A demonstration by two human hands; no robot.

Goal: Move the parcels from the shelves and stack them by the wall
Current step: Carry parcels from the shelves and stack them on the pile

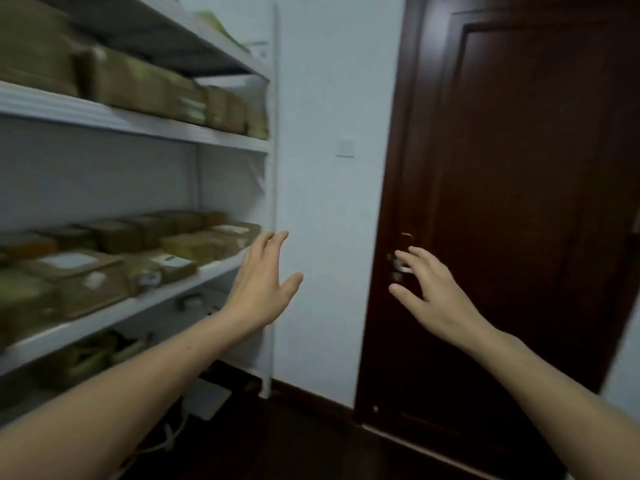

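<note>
Both bare hands raised, empty: left hand (261,289) fingers spread near shelf edge; right hand (427,291) fingers spread before dark door (519,202). Brown parcels (138,251) blurred, on white shelves (145,128) at left.

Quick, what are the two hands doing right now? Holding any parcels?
Left hand: open, fingers spread, holding nothing, near the shelf edge.
Right hand: open, fingers loosely curved, holding nothing, in front of the door.

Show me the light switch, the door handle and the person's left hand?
light switch (345,148), head view, middle of its plate.
door handle (403,267), head view, shiny metal under the fingers.
left hand (258,291), head view, back of the hand.
</note>
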